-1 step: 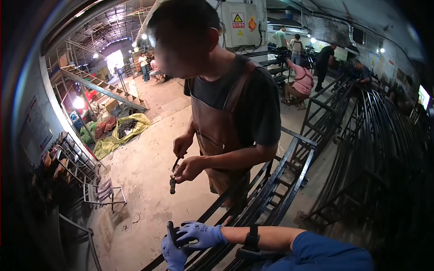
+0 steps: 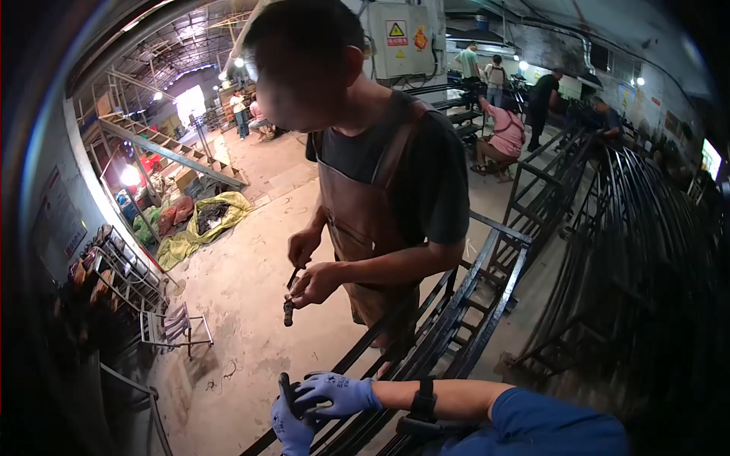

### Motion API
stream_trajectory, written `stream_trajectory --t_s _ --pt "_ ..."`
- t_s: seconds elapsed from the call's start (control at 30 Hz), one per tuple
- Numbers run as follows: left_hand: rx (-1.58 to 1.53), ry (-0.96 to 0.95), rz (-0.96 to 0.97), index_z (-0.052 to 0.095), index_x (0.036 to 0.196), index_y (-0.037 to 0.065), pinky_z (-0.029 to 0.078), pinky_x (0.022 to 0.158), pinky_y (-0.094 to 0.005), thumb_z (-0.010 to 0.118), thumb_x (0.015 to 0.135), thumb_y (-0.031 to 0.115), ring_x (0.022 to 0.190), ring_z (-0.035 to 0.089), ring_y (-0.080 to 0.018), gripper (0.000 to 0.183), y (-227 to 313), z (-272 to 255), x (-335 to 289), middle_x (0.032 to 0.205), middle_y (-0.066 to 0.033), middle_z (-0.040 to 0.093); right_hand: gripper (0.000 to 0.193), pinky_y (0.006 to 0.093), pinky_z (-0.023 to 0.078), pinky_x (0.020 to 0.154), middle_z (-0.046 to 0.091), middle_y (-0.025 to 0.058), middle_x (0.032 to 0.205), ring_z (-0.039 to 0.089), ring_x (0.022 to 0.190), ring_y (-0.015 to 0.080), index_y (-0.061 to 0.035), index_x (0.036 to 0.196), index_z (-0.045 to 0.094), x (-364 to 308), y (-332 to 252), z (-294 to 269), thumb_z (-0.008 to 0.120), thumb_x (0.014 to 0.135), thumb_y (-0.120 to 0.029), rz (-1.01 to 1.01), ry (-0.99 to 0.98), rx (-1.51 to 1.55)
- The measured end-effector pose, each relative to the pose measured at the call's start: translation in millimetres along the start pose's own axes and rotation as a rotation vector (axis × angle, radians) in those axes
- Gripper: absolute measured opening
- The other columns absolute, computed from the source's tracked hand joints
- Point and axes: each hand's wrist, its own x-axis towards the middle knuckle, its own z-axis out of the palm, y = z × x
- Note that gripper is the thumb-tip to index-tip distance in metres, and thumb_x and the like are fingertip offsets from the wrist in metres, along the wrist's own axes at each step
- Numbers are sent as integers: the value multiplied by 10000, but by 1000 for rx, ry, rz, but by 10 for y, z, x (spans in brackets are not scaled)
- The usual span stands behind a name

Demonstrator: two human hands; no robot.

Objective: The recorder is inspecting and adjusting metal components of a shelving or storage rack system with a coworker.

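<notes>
Both my hands meet low in the middle of the head view, in blue gloves with black palm coating. My left hand (image 2: pixel 289 427) points its black-coated thumb straight up; its other fingers are mostly covered. Reaching across from the right, my right hand (image 2: pixel 334 392) curls its fingers over the left glove. A dark band (image 2: pixel 423 401) circles my right forearm. Directly opposite stands a person (image 2: pixel 372 197) in a brown apron, whose bare hands (image 2: pixel 313 275) hold a small dark tool that looks like a hammer (image 2: pixel 288 310), its head hanging down.
Long black metal frames (image 2: pixel 464 304) run diagonally beside my right arm. More dark bars (image 2: pixel 631 205) are stacked at right. A chair (image 2: pixel 176 325) stands on the left floor (image 2: pixel 251 334), near a yellow sack (image 2: pixel 201 235) and stairs (image 2: pixel 167 148). Several people work farther back.
The whole view has shifted very slightly. My hands keep the same pose against each other.
</notes>
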Motion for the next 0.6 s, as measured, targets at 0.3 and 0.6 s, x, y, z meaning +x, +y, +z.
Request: stream_trajectory --t_s 0.3,0.6 --pt "115 -104 -38 624 1208 127 491 702 -421 672 836 176 793 616 -335 378 -72 -1 -100 880 -151 642 184 406 480 746 657 152 873 605 845 353 -67 894 689 17 -128 -38 629 825 -226 20 168 56" --pt "162 -126 52 714 1069 147 498 776 -361 613 875 320 896 651 -288 278 -44 -16 -44 1102 -105 672 202 428 434 841 643 73 916 586 910 303 -149 875 707 -20 54 115 688 697 -243 -107 186 -67"
